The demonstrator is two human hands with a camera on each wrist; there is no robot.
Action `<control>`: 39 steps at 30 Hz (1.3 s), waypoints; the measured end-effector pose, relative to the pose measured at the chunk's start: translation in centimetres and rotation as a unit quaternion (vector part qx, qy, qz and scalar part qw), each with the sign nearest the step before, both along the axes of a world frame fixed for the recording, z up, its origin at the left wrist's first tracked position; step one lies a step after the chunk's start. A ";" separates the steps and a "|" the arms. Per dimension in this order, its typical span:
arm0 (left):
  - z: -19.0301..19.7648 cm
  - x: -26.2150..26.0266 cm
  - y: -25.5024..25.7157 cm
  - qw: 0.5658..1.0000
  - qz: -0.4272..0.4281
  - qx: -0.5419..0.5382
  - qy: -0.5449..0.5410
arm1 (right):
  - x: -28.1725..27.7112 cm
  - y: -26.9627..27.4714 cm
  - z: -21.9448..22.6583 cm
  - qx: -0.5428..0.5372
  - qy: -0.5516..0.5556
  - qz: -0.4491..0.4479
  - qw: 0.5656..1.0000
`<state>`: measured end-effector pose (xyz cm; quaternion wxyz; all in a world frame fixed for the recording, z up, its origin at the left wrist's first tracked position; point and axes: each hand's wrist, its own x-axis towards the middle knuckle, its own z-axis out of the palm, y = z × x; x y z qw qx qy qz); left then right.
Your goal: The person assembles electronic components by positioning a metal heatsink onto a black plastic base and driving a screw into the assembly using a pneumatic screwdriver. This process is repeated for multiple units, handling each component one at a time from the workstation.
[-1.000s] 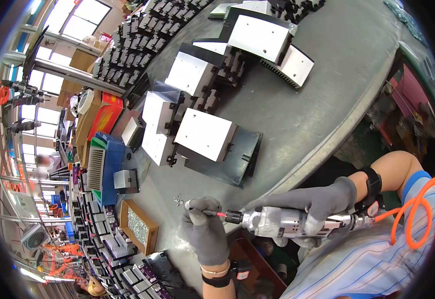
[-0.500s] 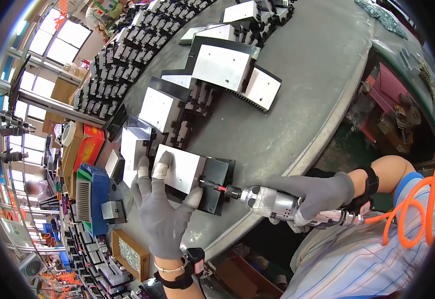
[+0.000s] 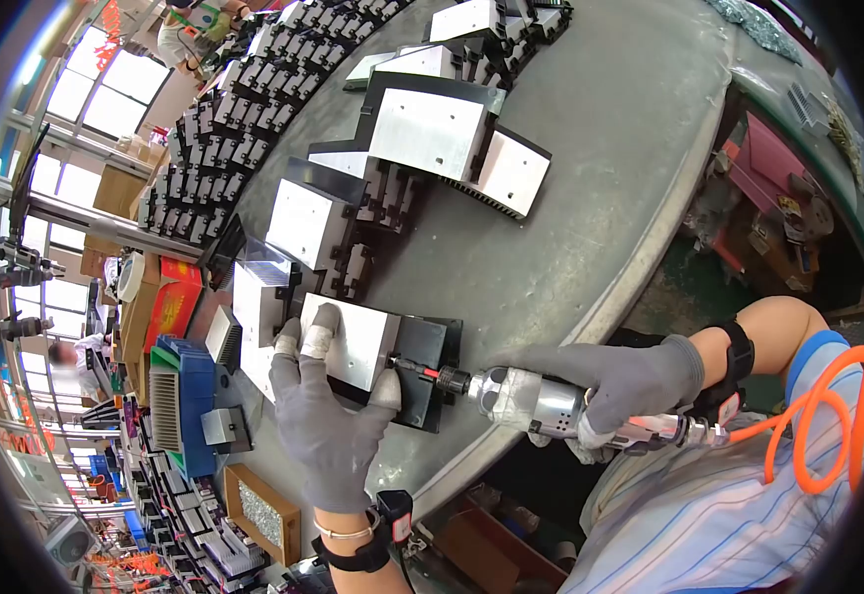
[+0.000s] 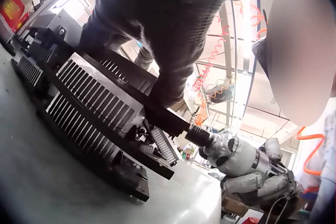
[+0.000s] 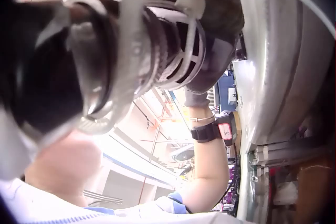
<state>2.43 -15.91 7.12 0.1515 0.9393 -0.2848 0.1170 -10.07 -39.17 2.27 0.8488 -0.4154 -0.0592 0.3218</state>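
Observation:
My gloved left hand rests on a silver-topped metal heatsink box, its fingers stretched over the top and its thumb at the near side. Comb-like fins and dark side plates of the heatsinks show in the left wrist view. My gloved right hand grips a silver pneumatic screwdriver held roughly level. Its bit meets the side of the box close to my left thumb. Underneath lies a flat black plate. In the right wrist view the tool is large and blurred.
More heatsink boxes stand farther along the grey table. A cardboard box of screws, a blue bin and a small metal box sit at the left. An orange air hose loops beside the right arm.
My left hand was pinching at the bit's tip; it let go and spread onto the box. The screwdriver's bit came to the box's side. Over the last half second little moved.

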 end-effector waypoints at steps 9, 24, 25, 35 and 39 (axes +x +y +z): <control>-0.3 -0.2 -0.1 0.999 0.009 0.020 -0.037 | 0.4 -0.3 1.0 0.035 0.071 0.016 0.997; 3.5 1.3 15.0 0.976 0.176 -0.113 -0.061 | -0.2 0.1 0.2 -0.008 -0.047 0.119 0.992; 2.6 3.3 17.2 0.968 0.218 -0.107 -0.056 | 0.2 0.5 0.3 0.000 -0.020 0.129 0.991; -4.2 -0.4 15.0 0.947 0.216 -0.185 0.147 | 1.5 2.3 0.1 0.012 0.019 0.156 0.987; -6.1 -1.3 13.9 0.949 0.246 -0.129 0.147 | 1.6 3.3 -1.0 -0.013 -0.018 0.163 0.986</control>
